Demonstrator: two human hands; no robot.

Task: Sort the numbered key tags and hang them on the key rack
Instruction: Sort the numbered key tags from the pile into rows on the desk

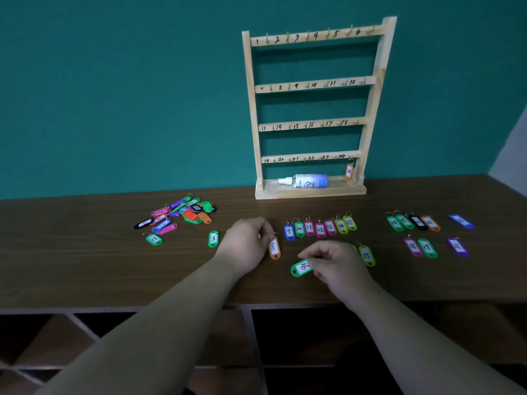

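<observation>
Teal wall behind, brown worktop point(85, 266) below: sorting is under way, with only one hung tag point(349, 171) on the wooden key rack point(310, 109), at hook 24. My left hand point(245, 243) has its grip pinched on the ring end of orange tag 8 point(274, 248), just left of the laid-out row point(320, 228) running 9 to 15. My right hand point(333, 263) has its grip pinched on green tag 16 point(301, 267). Next, I judge, 8 lands beside 9, and 16 after 15.

Hands: left hand point(245, 246) and right hand point(336, 266), both bare.
Forearms: bare as far as they show.
</observation>
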